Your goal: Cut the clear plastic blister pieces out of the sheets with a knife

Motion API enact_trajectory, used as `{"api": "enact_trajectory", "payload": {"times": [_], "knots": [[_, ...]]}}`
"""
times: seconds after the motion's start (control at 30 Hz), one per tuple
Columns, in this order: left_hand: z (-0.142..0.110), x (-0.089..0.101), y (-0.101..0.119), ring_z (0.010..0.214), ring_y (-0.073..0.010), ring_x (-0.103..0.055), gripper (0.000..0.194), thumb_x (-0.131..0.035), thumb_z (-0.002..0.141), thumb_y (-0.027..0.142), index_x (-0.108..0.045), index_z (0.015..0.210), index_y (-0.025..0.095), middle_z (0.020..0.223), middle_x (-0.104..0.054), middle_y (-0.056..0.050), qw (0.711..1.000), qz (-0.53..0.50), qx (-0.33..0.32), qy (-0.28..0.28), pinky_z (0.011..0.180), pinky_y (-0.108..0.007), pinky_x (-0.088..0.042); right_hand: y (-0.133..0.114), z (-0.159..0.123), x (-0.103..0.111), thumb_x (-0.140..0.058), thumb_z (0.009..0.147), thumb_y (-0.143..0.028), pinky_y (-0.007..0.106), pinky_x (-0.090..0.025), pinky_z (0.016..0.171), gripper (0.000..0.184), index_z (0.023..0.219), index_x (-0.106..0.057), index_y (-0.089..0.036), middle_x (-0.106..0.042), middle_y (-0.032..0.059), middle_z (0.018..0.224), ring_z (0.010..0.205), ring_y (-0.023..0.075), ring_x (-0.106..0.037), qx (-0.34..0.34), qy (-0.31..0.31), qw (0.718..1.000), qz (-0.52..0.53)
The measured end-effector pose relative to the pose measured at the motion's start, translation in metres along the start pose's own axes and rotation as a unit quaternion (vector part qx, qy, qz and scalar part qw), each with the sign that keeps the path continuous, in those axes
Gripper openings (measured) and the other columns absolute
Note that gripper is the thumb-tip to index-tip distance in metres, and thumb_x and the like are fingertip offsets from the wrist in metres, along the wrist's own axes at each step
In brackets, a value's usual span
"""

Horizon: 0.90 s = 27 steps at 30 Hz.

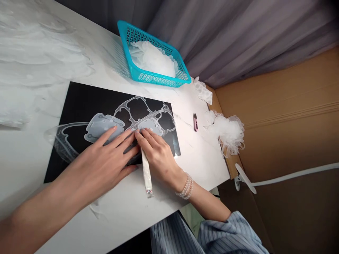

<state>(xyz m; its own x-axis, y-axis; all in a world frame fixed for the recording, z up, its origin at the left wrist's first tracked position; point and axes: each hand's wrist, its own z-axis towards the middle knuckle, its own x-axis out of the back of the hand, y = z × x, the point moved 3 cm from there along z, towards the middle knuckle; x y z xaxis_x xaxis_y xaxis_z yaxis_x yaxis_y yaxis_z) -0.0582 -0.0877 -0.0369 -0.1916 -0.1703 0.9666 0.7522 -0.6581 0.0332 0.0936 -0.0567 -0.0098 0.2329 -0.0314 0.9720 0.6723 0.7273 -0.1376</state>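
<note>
Clear plastic shapes (104, 127) lie on a black board (79, 106) at 12 o'clock, the left hand (106, 157) spread open and pressing them flat, the right hand (156, 151) pressing too, a white stick (146, 173) at 6 o'clock by its palm, held or not, hard to tell.

head-worn view looks forward and down, tilted, from close above a white marble table (203, 169).
</note>
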Motion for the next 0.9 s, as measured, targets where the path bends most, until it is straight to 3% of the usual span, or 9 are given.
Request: {"api": "enact_trajectory", "payload": {"times": [0.13,0.27,0.4,0.6,0.67,0.77,0.9], "knots": [[0.0,0.0,0.0,0.144,-0.0377,-0.044,0.051,-0.031,0.102,0.038,-0.055,0.138,0.011,0.146,-0.058,-0.024,1.0,-0.002,0.003,-0.001,0.12,-0.061,-0.03,-0.001,0.004,0.002,-0.045,0.101,-0.01,0.05,-0.057,0.104,0.036,0.135,-0.055,-0.008,-0.066,0.022,0.132,0.131,0.0323,-0.06,-0.029,-0.029,0.998,0.04],[0.0,-0.006,-0.002,0.144,-0.0406,-0.042,0.055,-0.033,0.101,0.041,-0.049,0.144,0.011,0.149,-0.053,-0.025,1.0,-0.018,-0.004,-0.007,0.117,-0.063,-0.031,0.008,0.005,0.008,-0.041,0.1,-0.009,0.039,-0.06,0.098,0.036,0.131,-0.058,-0.018,-0.072,0.0097,0.121,0.114,0.0216,-0.07,-0.071,0.013,0.984,0.166],[0.0,-0.013,-0.004,0.145,-0.0424,-0.04,0.059,-0.036,0.101,0.042,-0.042,0.15,0.01,0.154,-0.047,-0.027,0.999,-0.039,-0.01,-0.003,0.115,-0.066,-0.031,0.022,0.004,0.015,-0.044,0.101,-0.017,0.032,-0.062,0.074,0.031,0.12,-0.068,-0.023,-0.077,0.0033,0.099,0.08,0.0159,-0.073,-0.166,0.055,0.951,0.254],[-0.002,-0.016,-0.004,0.149,-0.0418,-0.035,0.061,-0.038,0.1,0.043,-0.039,0.154,0.015,0.159,-0.041,-0.025,0.998,-0.065,0.002,-0.009,0.116,-0.067,-0.027,0.024,0.005,0.013,-0.052,0.1,-0.026,0.035,-0.061,0.077,0.024,0.11,-0.074,-0.025,-0.078,0.0025,0.098,0.082,0.0162,-0.071,-0.227,0.091,0.909,0.338],[-0.002,-0.015,-0.004,0.149,-0.042,-0.035,0.061,-0.037,0.101,0.043,-0.038,0.154,0.014,0.161,-0.037,-0.024,0.998,-0.065,0.002,-0.008,0.117,-0.068,-0.026,0.028,0.004,0.008,-0.054,0.099,-0.03,0.037,-0.063,0.082,0.022,0.109,-0.073,-0.024,-0.077,0.004,0.102,0.086,0.0167,-0.072,-0.257,0.108,0.872,0.403],[-0.004,-0.014,-0.004,0.15,-0.0416,-0.034,0.061,-0.037,0.101,0.04,-0.035,0.156,0.014,0.163,-0.034,-0.025,0.998,-0.07,0.001,-0.008,0.118,-0.068,-0.025,0.06,-0.004,0.006,-0.059,0.095,-0.035,0.041,-0.064,0.091,0.022,0.109,-0.069,-0.022,-0.074,0.0061,0.106,0.096,0.018,-0.074,-0.306,0.151,0.79,0.509],[-0.005,-0.012,-0.004,0.148,-0.0409,-0.038,0.062,-0.039,0.101,0.039,-0.031,0.158,0.018,0.163,-0.036,-0.023,0.995,-0.096,0.013,0.002,0.118,-0.068,-0.024,0.159,-0.038,0.023,-0.066,0.088,-0.028,0.037,-0.065,0.088,0.02,0.108,-0.067,-0.022,-0.072,0.0024,0.089,0.092,0.0166,-0.075,-0.385,0.251,0.711,0.532]]}}
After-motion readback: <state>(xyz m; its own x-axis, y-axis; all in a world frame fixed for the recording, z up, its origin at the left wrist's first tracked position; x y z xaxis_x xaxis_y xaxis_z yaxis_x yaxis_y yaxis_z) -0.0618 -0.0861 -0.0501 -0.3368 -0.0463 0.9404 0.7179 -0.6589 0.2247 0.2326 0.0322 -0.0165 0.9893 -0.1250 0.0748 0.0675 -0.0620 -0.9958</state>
